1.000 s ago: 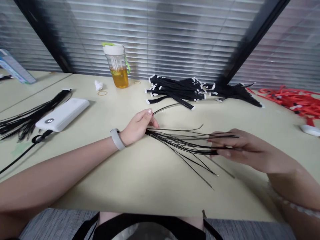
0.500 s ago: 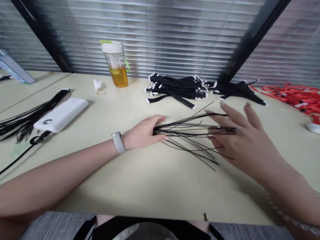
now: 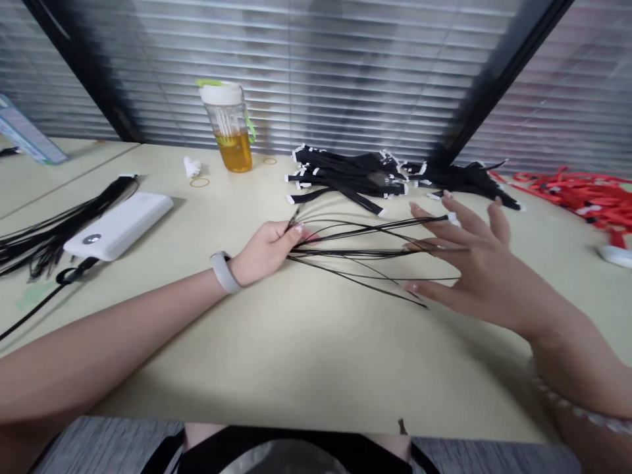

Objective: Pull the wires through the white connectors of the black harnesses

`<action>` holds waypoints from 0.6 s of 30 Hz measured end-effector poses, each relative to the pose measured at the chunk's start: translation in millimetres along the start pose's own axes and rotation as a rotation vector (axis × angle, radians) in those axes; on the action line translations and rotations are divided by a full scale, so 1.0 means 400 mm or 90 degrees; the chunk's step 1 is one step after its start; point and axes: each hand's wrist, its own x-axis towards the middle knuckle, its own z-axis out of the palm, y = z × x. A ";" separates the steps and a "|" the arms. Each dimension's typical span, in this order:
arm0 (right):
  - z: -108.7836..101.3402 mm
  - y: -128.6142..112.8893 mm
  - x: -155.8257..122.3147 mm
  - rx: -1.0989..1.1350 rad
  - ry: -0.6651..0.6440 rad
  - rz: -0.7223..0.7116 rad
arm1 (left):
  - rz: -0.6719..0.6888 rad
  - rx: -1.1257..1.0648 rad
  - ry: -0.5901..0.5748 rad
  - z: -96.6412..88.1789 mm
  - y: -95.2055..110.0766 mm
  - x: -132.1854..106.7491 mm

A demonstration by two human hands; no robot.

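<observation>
A fan of thin black cords (image 3: 355, 253) lies over the beige table (image 3: 276, 355) in the middle of the view. My left hand (image 3: 266, 249), with a pale band on the wrist, is closed round the cords' gathered left ends. My right hand (image 3: 469, 260) hovers at the cords' loose right ends with its fingers spread apart, and the strands run past its fingertips.
A heap of black straps with white tips (image 3: 365, 174) lies behind the hands. Red straps (image 3: 577, 194) are at the far right. A bottle of amber drink (image 3: 230, 128), a white power bank (image 3: 118, 225), more black cords (image 3: 44, 237) and a rubber band (image 3: 200, 182) sit to the left.
My right hand let go of the cords' ends, opened and lifted up and to the right. The cords swung from pointing down-right to lying level. My left hand kept its hold.
</observation>
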 end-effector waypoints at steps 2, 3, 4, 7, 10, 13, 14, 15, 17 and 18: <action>-0.005 0.000 0.001 0.013 -0.024 0.017 | -0.021 -0.111 0.056 0.001 -0.005 0.005; -0.008 -0.001 0.002 0.018 -0.029 0.020 | -0.032 -0.174 0.076 0.001 -0.008 0.008; -0.011 -0.003 0.002 0.022 -0.030 0.021 | -0.042 -0.235 0.093 0.000 -0.009 0.012; -0.017 -0.005 0.003 0.028 -0.005 0.012 | -0.069 -0.363 0.124 -0.003 -0.010 0.021; -0.026 0.006 -0.001 0.051 0.007 -0.003 | -0.085 -0.380 0.128 -0.005 -0.007 0.024; -0.041 0.033 -0.014 0.154 -0.019 -0.048 | -0.045 -0.328 0.094 -0.001 -0.007 0.021; -0.047 0.040 -0.018 0.210 -0.037 -0.071 | -0.029 -0.309 0.077 0.001 -0.007 0.020; -0.051 0.045 -0.021 0.275 -0.049 -0.094 | -0.017 -0.293 0.062 0.002 -0.008 0.019; -0.051 0.041 -0.023 0.402 -0.034 -0.107 | -0.013 -0.276 0.042 0.003 -0.011 0.018; -0.046 0.032 -0.021 0.430 0.000 -0.082 | -0.018 -0.278 0.034 0.002 -0.012 0.018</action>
